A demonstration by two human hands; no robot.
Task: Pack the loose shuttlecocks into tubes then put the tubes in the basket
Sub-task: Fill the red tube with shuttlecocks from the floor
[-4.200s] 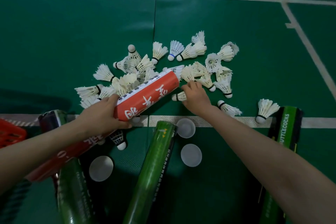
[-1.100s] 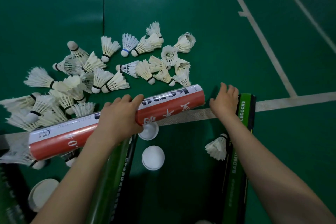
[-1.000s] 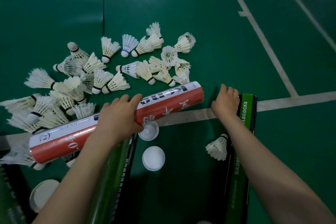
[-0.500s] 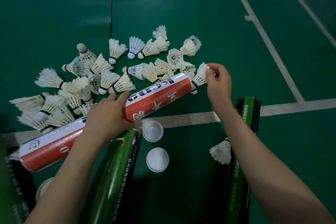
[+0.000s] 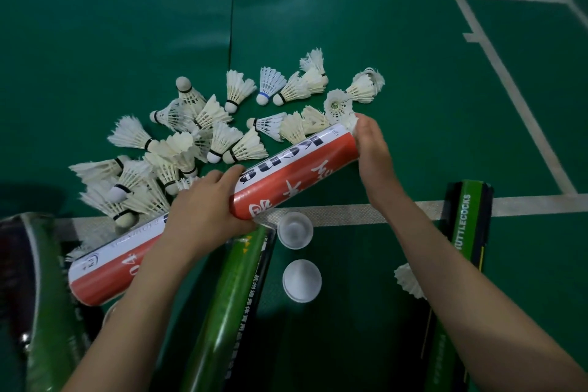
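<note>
Clearly early going: grips the red tube (image 5: 296, 175) at mid-frame in the left hand (image 5: 203, 216), sets the right hand (image 5: 374, 149) against its mouth, hold there impossible to tell. Leaves most shuttlecocks (image 5: 222, 141) heaped loose at upper centre; shows no basket.

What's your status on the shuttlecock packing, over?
Left hand grips red tube midway. Right hand at its mouth, grip unclear. Loose shuttlecocks piled beyond, path open.

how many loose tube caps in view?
2: upper cap at the white line beside the green tube's end; lower cap just nearer the camera. Others may be hidden.
</note>
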